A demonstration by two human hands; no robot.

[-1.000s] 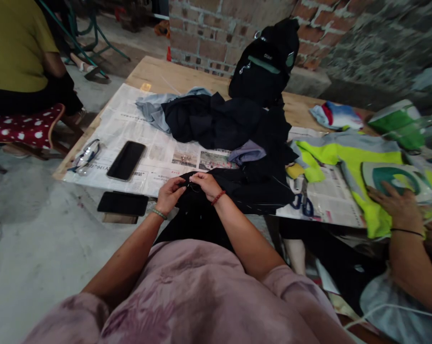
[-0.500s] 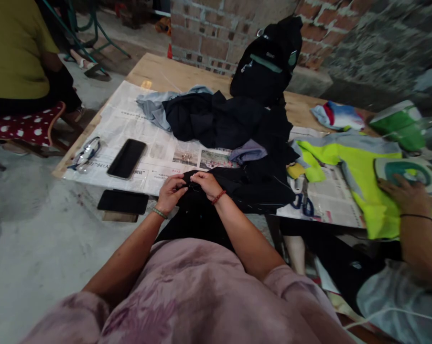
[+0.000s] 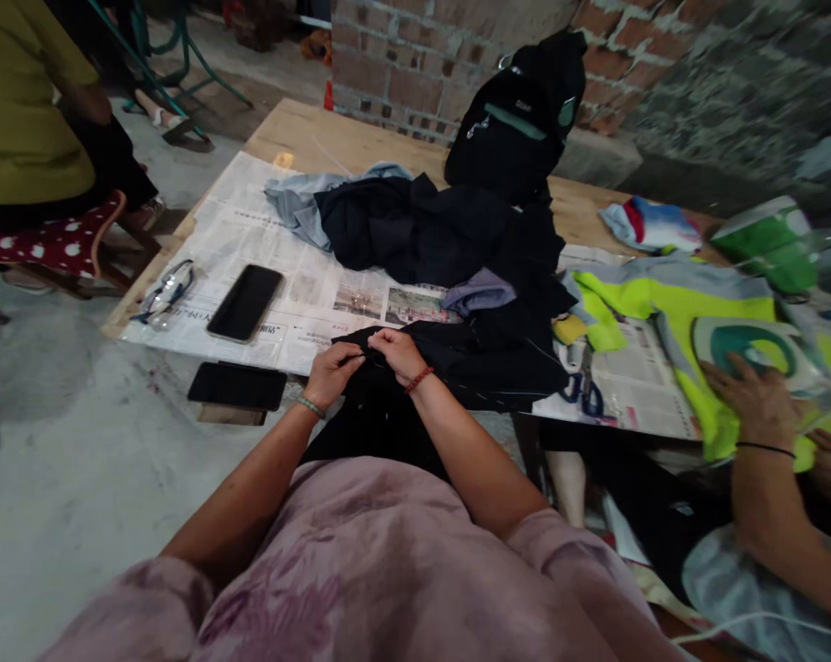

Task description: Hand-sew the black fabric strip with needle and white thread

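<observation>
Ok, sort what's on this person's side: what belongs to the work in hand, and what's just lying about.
In the work:
- black cloth
- left hand and right hand, fingers closed at the cloth
- scissors, possibly: beside the cloth, untouched

Seemingly just lying about:
- phone on the newspaper
- glasses
- black backpack

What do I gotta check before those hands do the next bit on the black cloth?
1. Left hand gripping the black cloth: ok, thumb and finger pinch it.
2. Right hand at the cloth: ok.
3. Anything tiny in the right fingertips: cannot tell, too small.
4. Scissors clear of both hands: ok, on newspaper.
5. Iron off the black cloth: ok, on the yellow garment under another person's hand.
</observation>
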